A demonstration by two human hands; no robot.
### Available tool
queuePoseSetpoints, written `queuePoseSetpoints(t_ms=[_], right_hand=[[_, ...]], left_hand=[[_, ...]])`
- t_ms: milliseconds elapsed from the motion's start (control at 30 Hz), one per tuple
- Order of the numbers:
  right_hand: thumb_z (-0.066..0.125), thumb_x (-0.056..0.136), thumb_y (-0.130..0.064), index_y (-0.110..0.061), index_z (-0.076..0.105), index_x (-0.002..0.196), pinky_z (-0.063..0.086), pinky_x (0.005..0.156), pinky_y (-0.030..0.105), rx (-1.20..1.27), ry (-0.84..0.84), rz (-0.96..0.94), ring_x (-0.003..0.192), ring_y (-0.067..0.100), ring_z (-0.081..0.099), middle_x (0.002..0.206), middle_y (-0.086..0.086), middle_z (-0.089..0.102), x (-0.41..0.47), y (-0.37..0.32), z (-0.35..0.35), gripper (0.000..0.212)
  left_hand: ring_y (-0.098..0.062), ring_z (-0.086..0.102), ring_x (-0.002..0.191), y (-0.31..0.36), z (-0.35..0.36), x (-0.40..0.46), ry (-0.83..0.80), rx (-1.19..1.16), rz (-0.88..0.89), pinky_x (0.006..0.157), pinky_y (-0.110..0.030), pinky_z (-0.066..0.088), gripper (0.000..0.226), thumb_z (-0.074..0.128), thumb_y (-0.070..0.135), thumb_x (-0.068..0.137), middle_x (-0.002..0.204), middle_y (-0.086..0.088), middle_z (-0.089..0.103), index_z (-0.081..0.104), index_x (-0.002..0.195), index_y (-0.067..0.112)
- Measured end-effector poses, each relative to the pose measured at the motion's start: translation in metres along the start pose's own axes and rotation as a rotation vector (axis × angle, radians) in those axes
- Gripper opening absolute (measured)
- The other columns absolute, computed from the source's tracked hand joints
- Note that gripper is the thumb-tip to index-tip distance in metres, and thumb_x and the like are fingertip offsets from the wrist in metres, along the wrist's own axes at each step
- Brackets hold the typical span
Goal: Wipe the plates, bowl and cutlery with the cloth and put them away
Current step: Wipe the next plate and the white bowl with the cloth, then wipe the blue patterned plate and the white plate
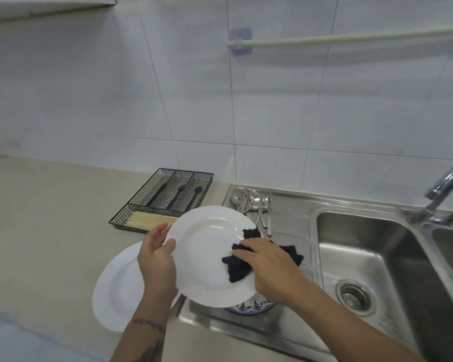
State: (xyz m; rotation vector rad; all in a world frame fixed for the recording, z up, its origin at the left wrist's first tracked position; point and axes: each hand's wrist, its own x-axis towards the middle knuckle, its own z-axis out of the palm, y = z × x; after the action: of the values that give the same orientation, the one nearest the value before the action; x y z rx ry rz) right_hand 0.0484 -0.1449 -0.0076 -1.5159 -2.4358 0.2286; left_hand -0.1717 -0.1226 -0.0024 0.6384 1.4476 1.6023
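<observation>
Left hand (156, 259) is gripping plate (209, 253) rim at 9 o'clock | right hand (268, 267) is pressing cloth (237, 269) onto plate face at 3 o'clock | plate is tilting above drainboard (288, 218) | second plate (118, 288) is lying at 8 o'clock, nearer left hand.
</observation>
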Motion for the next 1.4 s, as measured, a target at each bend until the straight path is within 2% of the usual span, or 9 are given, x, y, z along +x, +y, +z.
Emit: queuePoseSetpoints(t_ms=[100, 300, 433, 567, 700, 1033, 1133, 1267, 1400], right_hand=[[0.057, 0.084, -0.004, -0.027, 0.044, 0.143, 0.022, 0.114, 0.033, -0.011, 0.035, -0.020, 0.139, 0.019, 0.029, 0.150, -0.005, 0.038, 0.018, -0.027, 0.017, 0.064], [0.059, 0.084, -0.009, -0.032, 0.041, 0.144, 0.036, 0.108, 0.036, 0.024, 0.003, 0.021, 0.134, 0.019, 0.034, 0.149, -0.008, 0.037, 0.051, -0.074, 0.035, 0.066], [0.056, 0.081, -0.002, -0.029, 0.052, 0.136, 0.043, 0.098, 0.036, 0.058, 0.046, 0.018, 0.122, 0.022, 0.047, 0.136, -0.006, 0.051, 0.067, -0.093, 0.041, 0.061], [0.057, 0.081, 0.001, -0.030, 0.049, 0.138, 0.040, 0.097, 0.030, 0.049, 0.061, 0.040, 0.121, 0.015, 0.043, 0.135, -0.010, 0.049, 0.074, -0.104, 0.040, 0.066], [0.054, 0.082, 0.002, -0.030, 0.047, 0.139, 0.037, 0.102, 0.031, 0.047, 0.053, 0.044, 0.123, 0.014, 0.042, 0.137, -0.011, 0.048, 0.077, -0.108, 0.040, 0.067], [0.053, 0.082, 0.007, -0.022, 0.052, 0.137, 0.041, 0.101, 0.031, 0.143, 0.116, 0.083, 0.120, 0.018, 0.047, 0.133, -0.005, 0.052, 0.083, -0.109, 0.049, 0.062], [0.054, 0.083, 0.006, -0.022, 0.054, 0.135, 0.044, 0.100, 0.036, 0.174, 0.138, 0.106, 0.115, 0.020, 0.051, 0.130, -0.003, 0.055, 0.083, -0.103, 0.051, 0.058], [0.053, 0.085, 0.006, -0.021, 0.056, 0.133, 0.042, 0.100, 0.030, 0.217, 0.164, 0.142, 0.112, 0.018, 0.052, 0.126, -0.002, 0.057, 0.083, -0.093, 0.054, 0.054], [0.050, 0.088, 0.004, -0.021, 0.056, 0.132, 0.043, 0.101, 0.032, 0.261, 0.178, 0.189, 0.110, 0.016, 0.052, 0.124, -0.002, 0.058, 0.080, -0.084, 0.050, 0.051]], left_hand=[[-0.027, 0.066, 0.108, 0.000, -0.037, 0.019, 0.059, -0.019, -0.025, 0.096, -0.049, 0.052, 0.040, 0.053, -0.007, 0.089, 0.115, 0.005, 0.072, 0.068, 0.105, 0.026], [-0.015, 0.062, 0.089, -0.001, -0.108, 0.045, 0.202, -0.069, -0.051, 0.071, -0.027, 0.049, 0.032, 0.052, -0.007, 0.094, 0.100, 0.010, 0.066, 0.065, 0.110, 0.018], [-0.022, 0.061, 0.098, -0.013, -0.141, 0.062, 0.268, -0.044, -0.046, 0.084, -0.034, 0.048, 0.028, 0.051, -0.005, 0.096, 0.100, 0.007, 0.066, 0.065, 0.108, 0.015], [-0.024, 0.061, 0.102, -0.021, -0.158, 0.076, 0.322, -0.015, -0.032, 0.090, -0.037, 0.050, 0.025, 0.052, -0.003, 0.096, 0.105, 0.002, 0.067, 0.065, 0.108, 0.015], [-0.022, 0.062, 0.100, -0.024, -0.161, 0.084, 0.356, -0.026, -0.028, 0.088, -0.036, 0.049, 0.027, 0.051, -0.004, 0.095, 0.102, 0.004, 0.067, 0.064, 0.110, 0.014], [-0.021, 0.062, 0.100, -0.039, -0.173, 0.096, 0.335, 0.319, 0.070, 0.089, -0.033, 0.050, 0.035, 0.048, 0.001, 0.092, 0.107, 0.005, 0.068, 0.065, 0.107, 0.028], [-0.021, 0.062, 0.101, -0.043, -0.176, 0.099, 0.295, 0.378, 0.066, 0.092, -0.035, 0.051, 0.034, 0.048, 0.003, 0.094, 0.108, 0.006, 0.067, 0.065, 0.108, 0.029], [-0.022, 0.063, 0.102, -0.050, -0.183, 0.105, 0.230, 0.448, 0.053, 0.093, -0.038, 0.052, 0.028, 0.050, 0.006, 0.096, 0.106, 0.005, 0.068, 0.065, 0.107, 0.027], [-0.024, 0.062, 0.103, -0.051, -0.182, 0.104, 0.179, 0.531, 0.056, 0.090, -0.035, 0.050, 0.024, 0.051, 0.010, 0.097, 0.105, 0.005, 0.066, 0.064, 0.108, 0.026]])
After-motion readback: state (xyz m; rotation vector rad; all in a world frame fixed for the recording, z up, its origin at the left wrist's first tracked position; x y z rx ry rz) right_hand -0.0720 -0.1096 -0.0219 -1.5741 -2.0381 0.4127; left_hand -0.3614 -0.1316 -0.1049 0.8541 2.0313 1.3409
